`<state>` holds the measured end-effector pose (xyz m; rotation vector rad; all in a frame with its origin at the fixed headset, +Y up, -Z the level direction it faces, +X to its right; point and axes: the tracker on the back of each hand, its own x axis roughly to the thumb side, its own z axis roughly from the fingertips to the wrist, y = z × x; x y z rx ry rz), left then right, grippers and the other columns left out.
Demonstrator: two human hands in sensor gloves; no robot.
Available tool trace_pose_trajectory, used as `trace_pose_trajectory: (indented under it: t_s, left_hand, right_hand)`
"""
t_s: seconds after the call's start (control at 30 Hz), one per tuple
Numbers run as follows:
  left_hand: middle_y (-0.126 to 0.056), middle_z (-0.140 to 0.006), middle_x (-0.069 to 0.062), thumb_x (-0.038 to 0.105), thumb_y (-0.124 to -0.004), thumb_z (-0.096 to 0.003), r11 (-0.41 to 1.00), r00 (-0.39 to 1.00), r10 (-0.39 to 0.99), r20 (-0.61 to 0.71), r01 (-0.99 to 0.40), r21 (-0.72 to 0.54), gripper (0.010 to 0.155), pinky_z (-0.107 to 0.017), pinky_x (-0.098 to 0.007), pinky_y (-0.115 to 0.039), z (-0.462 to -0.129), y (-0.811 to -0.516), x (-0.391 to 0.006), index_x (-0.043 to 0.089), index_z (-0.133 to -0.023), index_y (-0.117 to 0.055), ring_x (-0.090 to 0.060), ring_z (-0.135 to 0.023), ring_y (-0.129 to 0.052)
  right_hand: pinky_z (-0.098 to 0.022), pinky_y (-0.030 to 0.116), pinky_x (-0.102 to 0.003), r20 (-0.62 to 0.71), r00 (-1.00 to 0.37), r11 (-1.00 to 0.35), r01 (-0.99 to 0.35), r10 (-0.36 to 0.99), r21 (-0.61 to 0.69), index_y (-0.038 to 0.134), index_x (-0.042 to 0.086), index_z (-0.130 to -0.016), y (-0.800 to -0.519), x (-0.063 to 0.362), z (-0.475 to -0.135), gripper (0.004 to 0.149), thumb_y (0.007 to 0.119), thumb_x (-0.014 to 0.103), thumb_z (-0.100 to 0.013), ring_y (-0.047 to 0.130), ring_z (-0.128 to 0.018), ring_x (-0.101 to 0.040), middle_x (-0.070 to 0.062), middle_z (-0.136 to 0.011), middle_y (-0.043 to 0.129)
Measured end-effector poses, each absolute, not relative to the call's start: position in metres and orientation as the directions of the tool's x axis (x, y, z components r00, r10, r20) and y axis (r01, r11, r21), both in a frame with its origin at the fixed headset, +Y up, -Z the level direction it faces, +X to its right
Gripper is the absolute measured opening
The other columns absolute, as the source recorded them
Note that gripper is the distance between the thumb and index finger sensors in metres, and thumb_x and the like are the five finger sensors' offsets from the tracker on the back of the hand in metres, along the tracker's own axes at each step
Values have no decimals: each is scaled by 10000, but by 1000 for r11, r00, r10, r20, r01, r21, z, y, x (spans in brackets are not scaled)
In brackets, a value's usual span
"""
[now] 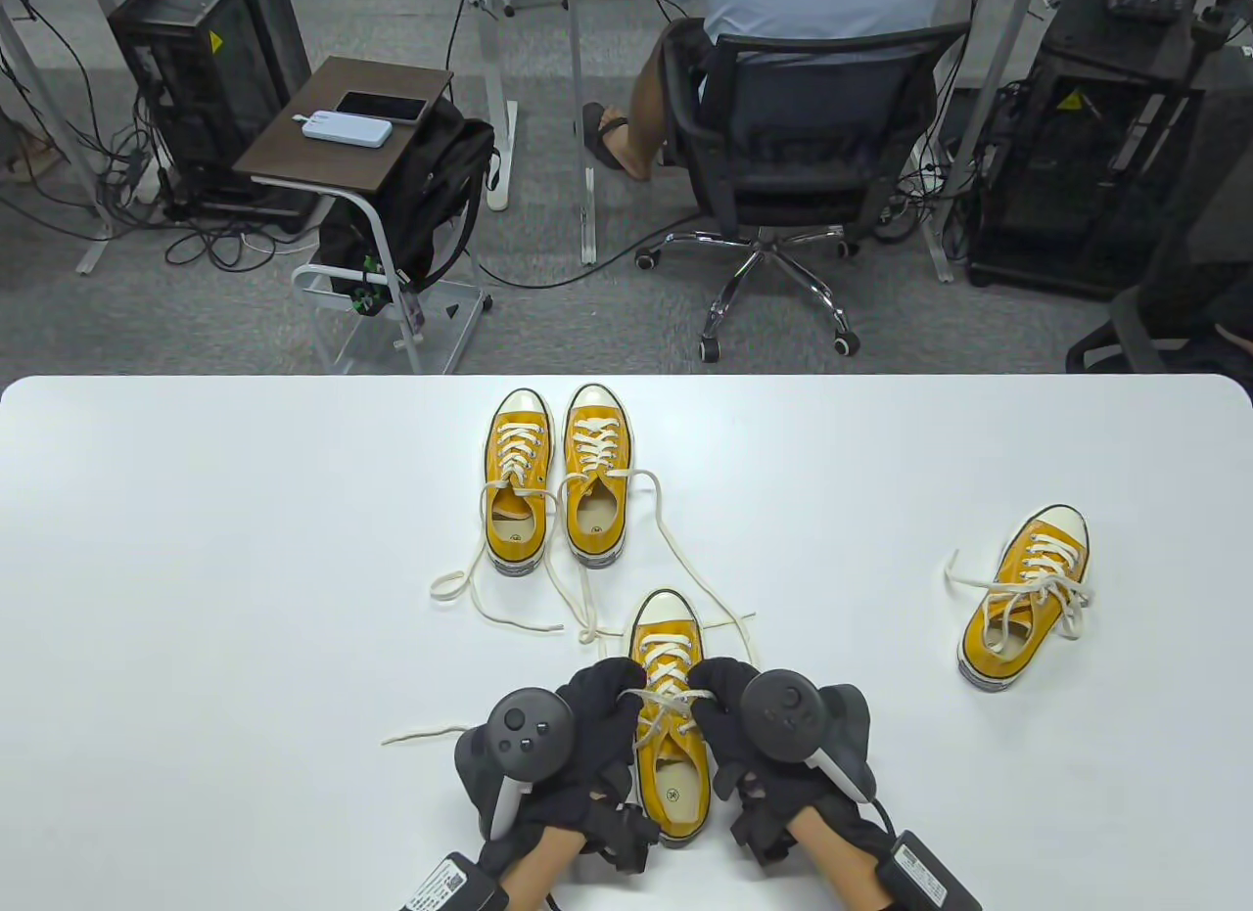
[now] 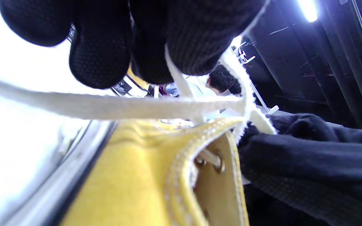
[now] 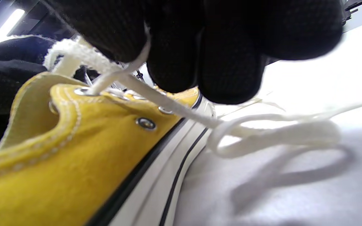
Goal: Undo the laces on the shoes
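Note:
A yellow sneaker (image 1: 671, 745) stands at the table's near middle, toe pointing away. My left hand (image 1: 597, 701) and right hand (image 1: 719, 701) flank it and pinch its white lace (image 1: 666, 698), stretched across the top eyelets. In the left wrist view my fingers (image 2: 187, 37) grip the lace (image 2: 121, 106) above the yellow collar (image 2: 174, 175). In the right wrist view my fingers (image 3: 118, 34) hold a lace strand (image 3: 112, 78) over the shoe (image 3: 74, 150). Loose lace ends trail left (image 1: 431, 730) and right (image 1: 739, 632).
A pair of yellow sneakers (image 1: 558, 476) with loose laces stands at the table's far middle. A fourth yellow sneaker (image 1: 1023, 598), its laces tied, lies at the right. A person sits in an office chair (image 1: 783, 118) beyond the table's far edge.

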<state>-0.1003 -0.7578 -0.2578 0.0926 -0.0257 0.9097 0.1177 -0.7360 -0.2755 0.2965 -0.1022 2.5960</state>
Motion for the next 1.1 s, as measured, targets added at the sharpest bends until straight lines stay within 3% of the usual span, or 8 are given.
trace_pose_trajectory:
  t_s: [0.23,0.4,0.5,0.63,0.77,0.87,0.97,1.1]
  left_hand:
    - [-947,-749,-14,491,-761,-467,566,568,823,-7,-817,109,398,-467,-525,-819,-259,-760,-113,298,-805,-837,-320,-599,-986]
    - [-910,-828,-38,400,-766,-479,552,551,833,-39,-826,114,404,-483,-525,-812,-260,-762,-118,296,-867,-801,-325,-635,-970]
    - [-878,-854,-37,362,-778,-475,535,535,844,-32,-835,127,420,-489,-519,-810,-261,-760,-120,287,-888,-761,-322,-657,-956]
    - [-913,-806,-25,470,-787,-463,523,525,851,-34,-838,157,403,-479,-520,-816,-260,-758,-125,302,-829,-806,-326,-634,-969]
    - [-932,-793,-32,486,-763,-474,505,504,862,-55,-844,183,373,-474,-524,-816,-260,-758,-132,317,-795,-849,-334,-625,-974]
    - [-889,-852,-45,410,-740,-489,489,487,871,-65,-850,195,406,-483,-521,-811,-260,-758,-135,296,-875,-790,-333,-651,-960]
    - [-871,-868,-44,370,-740,-488,471,469,881,-62,-859,202,419,-483,-513,-814,-261,-758,-138,285,-898,-760,-326,-660,-956]
    - [-897,-832,-31,462,-757,-474,461,457,886,-74,-858,224,408,-475,-514,-817,-261,-757,-143,297,-845,-794,-329,-646,-964]
  right_hand:
    - [-269,853,-459,183,-827,-835,-548,531,-56,739,247,-761,-732,130,-278,381,808,435,-438,977,-509,-373,-133,-746,915]
    - [-257,855,-451,178,-835,-841,-538,521,-61,721,218,-837,-732,131,-279,409,816,317,-452,980,-506,-366,-123,-746,915]
    - [-253,857,-450,159,-834,-835,-544,528,-79,736,229,-801,-729,137,-281,417,855,363,-424,985,-493,-365,-116,-721,929]
    - [-242,859,-443,127,-828,-820,-560,547,-117,766,253,-735,-726,148,-282,375,820,462,-428,992,-471,-366,-122,-700,944]
    - [-248,853,-450,100,-810,-802,-586,578,-113,743,221,-818,-725,155,-284,407,817,371,-448,987,-480,-369,-133,-736,928]
    - [-247,854,-449,85,-809,-801,-588,582,-109,743,216,-823,-725,158,-285,406,824,348,-447,989,-476,-367,-129,-734,930]
    - [-243,853,-451,63,-798,-791,-603,600,-108,750,217,-809,-725,161,-286,403,829,368,-443,989,-468,-370,-131,-721,936]
    - [-238,851,-451,14,-791,-786,-610,612,-98,759,228,-764,-726,168,-288,391,821,434,-437,987,-456,-377,-145,-711,937]
